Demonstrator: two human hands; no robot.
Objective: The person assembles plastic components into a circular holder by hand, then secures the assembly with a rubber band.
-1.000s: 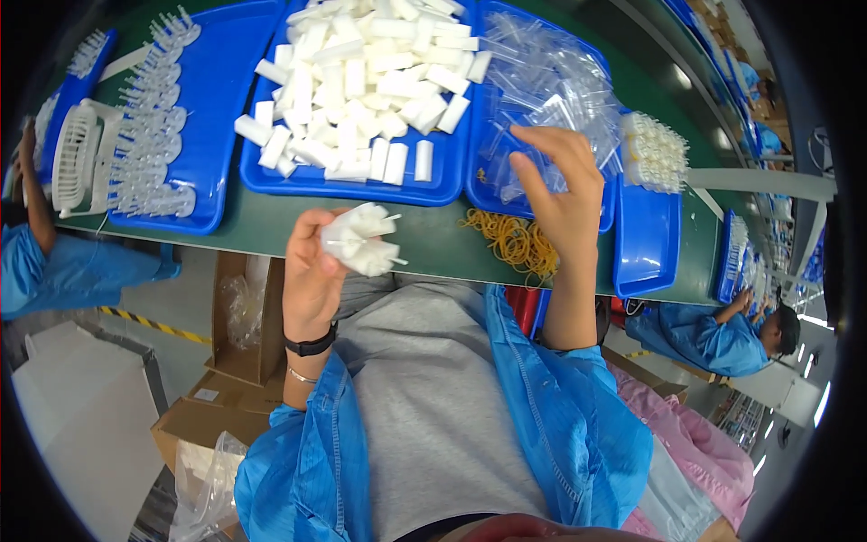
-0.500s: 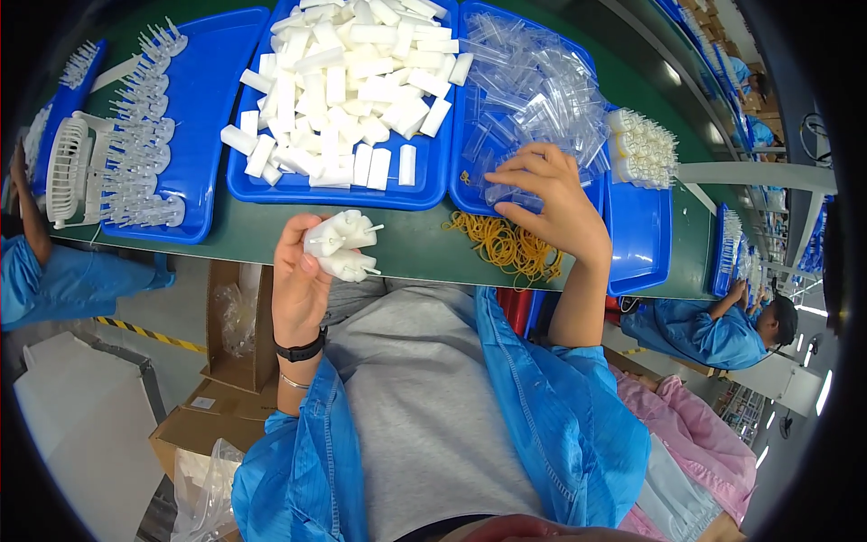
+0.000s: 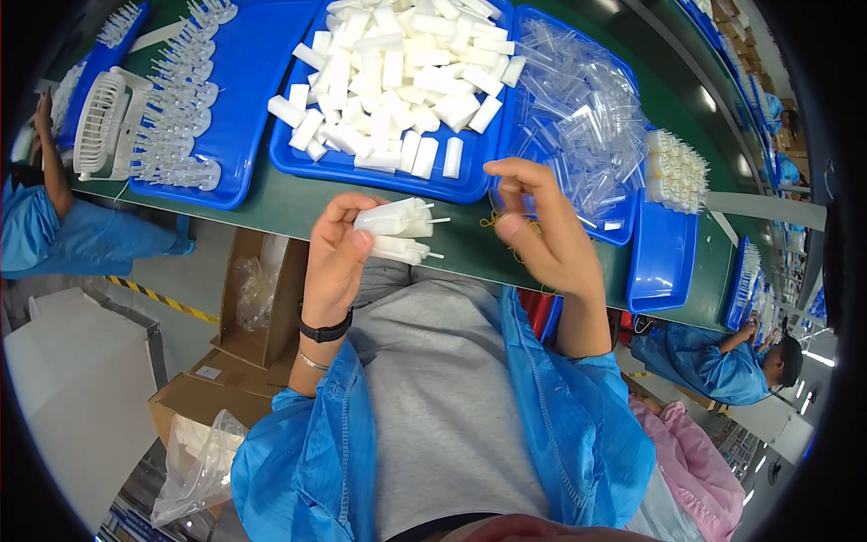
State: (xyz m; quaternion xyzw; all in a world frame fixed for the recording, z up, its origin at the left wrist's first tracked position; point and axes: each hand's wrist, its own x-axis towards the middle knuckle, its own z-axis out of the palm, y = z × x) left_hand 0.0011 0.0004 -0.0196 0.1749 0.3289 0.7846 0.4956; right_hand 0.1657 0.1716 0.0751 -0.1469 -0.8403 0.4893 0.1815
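Observation:
My left hand (image 3: 341, 257) is closed around a bundle of white foam pieces (image 3: 395, 219), thin white sticks poking out of their right ends. Above the table's near edge, to the right of the bundle, is my right hand (image 3: 553, 237). Its fingers are bent, and what looks like a small clear plastic piece shows faintly between thumb and fingers. Part of the yellow rubber bands (image 3: 491, 219) shows beside that hand, which hides the rest. Behind it stands a blue tray of clear plastic pieces (image 3: 578, 108).
White foam blocks (image 3: 397, 81) fill the middle blue tray (image 3: 379, 181). The left blue tray (image 3: 239, 117) holds white stick-like parts (image 3: 181, 117) beside a white fan (image 3: 99, 122). Finished-looking foam bundles (image 3: 677, 172) stand by a small blue tray (image 3: 662, 262). Co-workers sit at both sides.
My right hand has drawn back from the clear pieces toward the table's near edge, its fingers more bent. The left hand has tilted the foam bundle. The whole view has shifted slightly.

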